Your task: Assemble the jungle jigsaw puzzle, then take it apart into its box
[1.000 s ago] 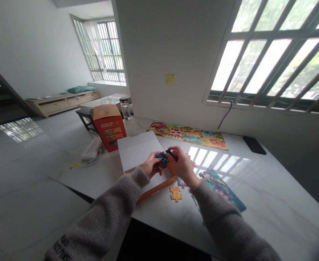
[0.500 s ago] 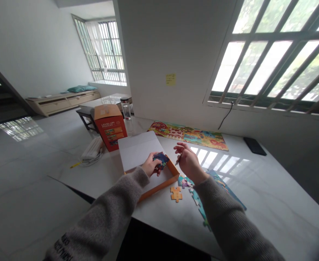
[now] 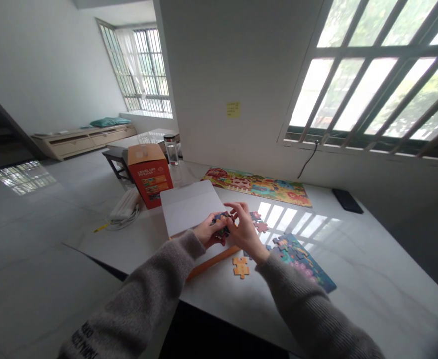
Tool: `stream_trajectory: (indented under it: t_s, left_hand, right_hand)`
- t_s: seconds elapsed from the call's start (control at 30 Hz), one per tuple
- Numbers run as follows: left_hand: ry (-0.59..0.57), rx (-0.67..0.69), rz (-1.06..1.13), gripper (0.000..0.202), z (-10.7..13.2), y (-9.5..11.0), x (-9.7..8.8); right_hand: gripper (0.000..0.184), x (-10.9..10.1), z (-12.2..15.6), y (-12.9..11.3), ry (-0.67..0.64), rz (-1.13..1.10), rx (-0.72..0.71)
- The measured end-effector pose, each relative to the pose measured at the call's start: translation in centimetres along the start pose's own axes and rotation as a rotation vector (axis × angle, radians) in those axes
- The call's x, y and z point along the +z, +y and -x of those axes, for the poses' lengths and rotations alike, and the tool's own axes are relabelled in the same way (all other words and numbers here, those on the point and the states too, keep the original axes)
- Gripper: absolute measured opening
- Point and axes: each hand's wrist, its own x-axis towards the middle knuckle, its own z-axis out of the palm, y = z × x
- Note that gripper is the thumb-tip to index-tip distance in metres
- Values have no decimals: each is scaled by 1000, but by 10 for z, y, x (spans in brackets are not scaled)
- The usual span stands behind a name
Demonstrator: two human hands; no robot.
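Note:
Dark blue puzzle pieces (image 3: 221, 220) are gripped in my left hand (image 3: 206, 232) above the open box lid or tray with orange sides (image 3: 213, 263). My right hand (image 3: 246, 233) meets it there, thumb and fingers closed on the pieces; how many there are cannot be made out. A loose orange puzzle piece (image 3: 240, 268) lies on the table below my right hand. To the right is a partly joined dark blue puzzle (image 3: 304, 264), in part behind my right forearm. Reddish puzzle pieces (image 3: 260, 227) lie just beyond my right hand.
A joined farm-animal puzzle strip (image 3: 256, 185) lies along the wall. At the left stand a red puzzle box (image 3: 151, 179) and a glass bottle (image 3: 172, 150), with a white power strip (image 3: 123, 205) nearby. A black phone (image 3: 348, 201) rests at the far right.
My right hand has moved left and down to the pieces in my left hand. The reddish pieces and more of the dark blue puzzle now show. My left hand stays nearly in place.

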Motion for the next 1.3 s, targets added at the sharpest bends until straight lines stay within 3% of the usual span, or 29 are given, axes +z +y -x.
stream_trajectory:
  t_s: [0.07, 0.17, 0.27, 0.3, 0.4, 0.53, 0.6, 0.73, 0.87, 0.93, 1.0, 1.1, 1.17, 1.3]
  left_hand:
    - [3, 44, -12, 73, 0, -1, -2]
    - [33, 49, -40, 79, -1, -2, -5]
    - [43, 68, -86, 77, -3, -2, -8]
    - [39, 80, -93, 77, -3, -1, -8]
    - [23, 103, -80, 78, -4, -2, -8]
    - [11, 137, -55, 75, -6, -4, -7]
    - [11, 137, -62, 72, -6, -5, -7]
    - [20, 86, -74, 67, -8, -7, -9]
    - [29, 35, -48, 61, -9, -6, -9]
    - [36, 10, -34, 59, -8, -4, -8]
    - [29, -19, -6, 59, -5, 0, -6]
    - [-27, -29, 61, 58, 0, 4, -2]
    - [-53, 6, 61, 60, 2, 4, -1]
    - [-12, 76, 7, 68, -1, 0, 0]
  right_hand:
    - [47, -12, -3, 10, -9, -12, -27]
    - [43, -49, -12, 52, 16, 100, 53]
    - [38, -87, -17, 106, -254, 558, 192]
    - [36, -94, -18, 120, -312, 597, 207]
    - [43, -102, -18, 145, -396, 638, 241]
    - [56, -96, -26, 151, -444, 650, 300]
    - [51, -97, -31, 151, -448, 630, 334]
    - [17, -106, -36, 141, -437, 519, 378]
    - [42, -98, -32, 97, -384, 311, 369]
    - [43, -84, -27, 66, -305, -24, 349]
    - [37, -67, -22, 36, -346, -163, 281]
    - [24, -42, -15, 6, -334, -32, 148]
    - [26, -35, -13, -3, -333, 40, 100]
    - [41, -54, -16, 14, -358, 8, 71]
